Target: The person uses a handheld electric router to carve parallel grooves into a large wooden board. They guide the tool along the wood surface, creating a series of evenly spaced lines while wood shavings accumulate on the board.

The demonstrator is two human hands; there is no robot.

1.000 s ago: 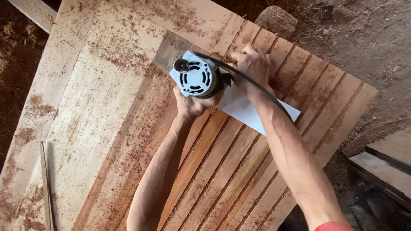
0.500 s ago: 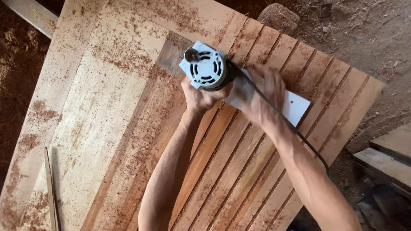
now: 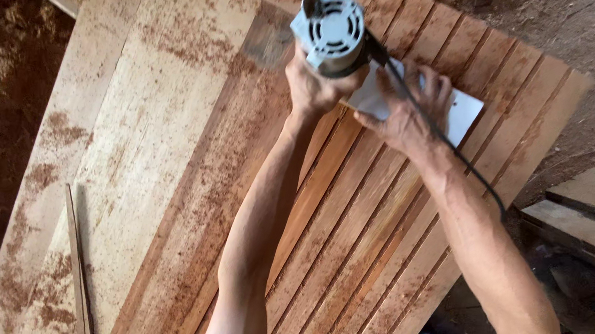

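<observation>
Router (image 3: 335,31), head view: a grey motor housing with a vented top cap, upright on its white base plate (image 3: 462,109), near the far end of the grooved board (image 3: 378,214). I read the upright stance as keeping the base flat on the wood, so the cut stays level.

Left hand (image 3: 315,86): closed around the near side of the motor body, fingers wrapped on it.

Right hand (image 3: 406,108): spread flat, pressing the base plate down rather than gripping; fingers open, nothing enclosed. I judge it steadies the plate against the board.

Power cord (image 3: 445,146): black, leaves the housing, crosses over the right hand and runs along the forearm, clear of the base.

Grooved board: reddish slats with parallel channels running lengthwise; its far edge lies just beyond the plate, so little room is left ahead.

Pale plank (image 3: 124,148): beside it on the left, dusted with red sawdust, broad open surface.

Thin wooden strip (image 3: 77,242): lies well apart, lower left.
</observation>
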